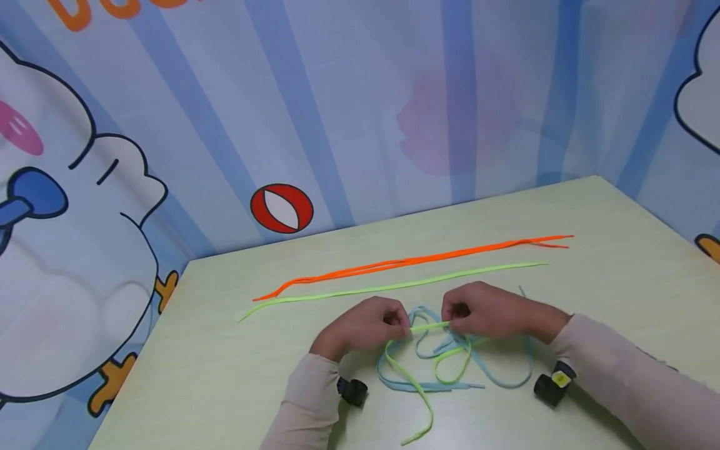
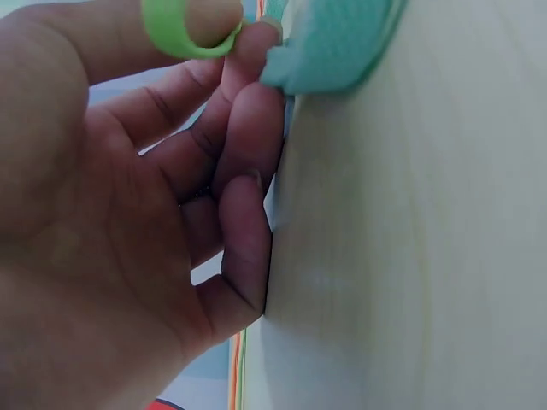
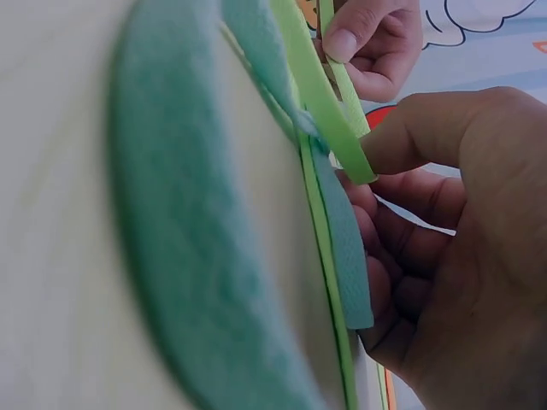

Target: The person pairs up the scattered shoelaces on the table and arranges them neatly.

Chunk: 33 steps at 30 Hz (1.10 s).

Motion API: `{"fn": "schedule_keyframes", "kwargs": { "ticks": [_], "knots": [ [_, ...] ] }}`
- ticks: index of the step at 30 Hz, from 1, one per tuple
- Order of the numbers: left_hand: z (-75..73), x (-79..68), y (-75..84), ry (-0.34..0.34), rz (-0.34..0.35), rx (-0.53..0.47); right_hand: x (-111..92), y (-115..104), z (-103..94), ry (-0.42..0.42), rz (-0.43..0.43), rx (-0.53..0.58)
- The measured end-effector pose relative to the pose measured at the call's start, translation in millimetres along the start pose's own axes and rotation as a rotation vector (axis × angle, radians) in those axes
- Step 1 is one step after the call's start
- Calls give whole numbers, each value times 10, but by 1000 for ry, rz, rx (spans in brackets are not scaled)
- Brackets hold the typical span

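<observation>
Blue laces [image 1: 419, 386] loosely tangled on pale tabletop [image 1: 185, 356]; held green lace [image 1: 430, 327] crosses above them, its short middle span stretched nearly straight between the hands, one tail draping over the blue laces and ending on their near side. Left hand [image 1: 368, 325], at the left of the blue laces, pinches the held green lace between thumb and fingers; right hand [image 1: 489, 309], over their right part, pinches the same lace likewise. Beyond the blue laces: second green lace [image 1: 405, 285] laid out lengthwise, then orange laces [image 1: 439, 257] farther off, roughly parallel.
</observation>
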<state>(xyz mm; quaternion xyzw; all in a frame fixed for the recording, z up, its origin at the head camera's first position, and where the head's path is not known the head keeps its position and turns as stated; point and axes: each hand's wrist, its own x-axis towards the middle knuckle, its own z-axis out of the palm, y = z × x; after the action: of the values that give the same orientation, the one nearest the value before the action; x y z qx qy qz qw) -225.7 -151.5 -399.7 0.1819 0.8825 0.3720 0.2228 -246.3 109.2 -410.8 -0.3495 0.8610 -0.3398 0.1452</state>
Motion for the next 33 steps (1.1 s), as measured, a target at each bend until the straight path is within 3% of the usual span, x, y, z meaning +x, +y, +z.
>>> {"fn": "schedule_keyframes", "kwargs": {
  "ticks": [10, 33],
  "knots": [
    [-26, -20, -37, -12, -33, -35, 14, 46, -23, -19, 51, 75],
    [-46, -32, -59, -1, -48, -115, 9, 43, -30, -22, 26, 143]
  ]
}}
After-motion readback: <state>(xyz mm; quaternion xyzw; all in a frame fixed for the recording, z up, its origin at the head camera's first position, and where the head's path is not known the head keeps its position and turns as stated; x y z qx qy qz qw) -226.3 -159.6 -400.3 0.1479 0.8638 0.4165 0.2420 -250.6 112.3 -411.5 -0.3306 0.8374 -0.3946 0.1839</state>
